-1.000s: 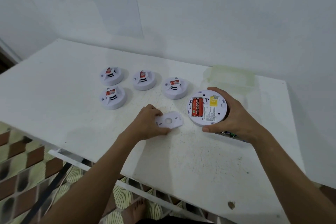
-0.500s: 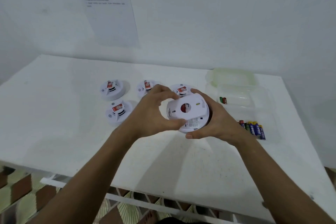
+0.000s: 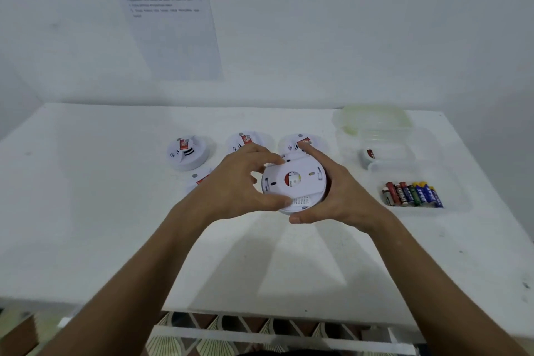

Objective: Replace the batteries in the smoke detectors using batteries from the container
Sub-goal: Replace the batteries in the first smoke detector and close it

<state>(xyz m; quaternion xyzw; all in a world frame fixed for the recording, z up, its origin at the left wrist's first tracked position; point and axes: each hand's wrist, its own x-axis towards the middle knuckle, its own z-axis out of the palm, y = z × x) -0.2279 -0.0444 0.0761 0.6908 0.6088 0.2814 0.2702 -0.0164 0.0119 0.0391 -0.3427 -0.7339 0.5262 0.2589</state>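
- Bench: white; near part bare.
- Left hand: fingers curled around the left edge of the held smoke detector, thumb on its near rim.
- Right hand: cupped around the detector's right side, forefinger stretched along its far edge.
- Held smoke detector: white, round, raised above mid-bench, its back plate facing the camera.
- Loose batteries: a row lying to the right, red, green and blue.
- Clear container: behind the batteries, one battery at its left end.
- Container lid: at the far right.
- Four more detectors: one at far left, the others partly hidden by the hands.
- Printed sheet: on the wall, text unreadable.
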